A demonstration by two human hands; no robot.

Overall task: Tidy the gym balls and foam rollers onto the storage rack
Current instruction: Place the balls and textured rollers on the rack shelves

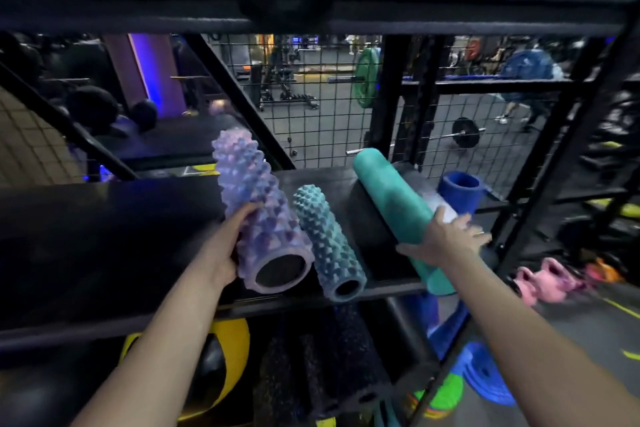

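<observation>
We see the shelf with bare board to the left. The left hand has its fingers curled around the purple roller, which touches the spiked teal roller. Both ends sit at the front edge. Well apart to the right, the smooth teal roller overhangs that edge. The right hand straddles it, fingers wrapped over it, though blurred. A blue roller stands upright behind, against the mesh. We count four rollers on this shelf. The shelf below holds one yellow ball and dark rollers, whose count is unclear.
</observation>
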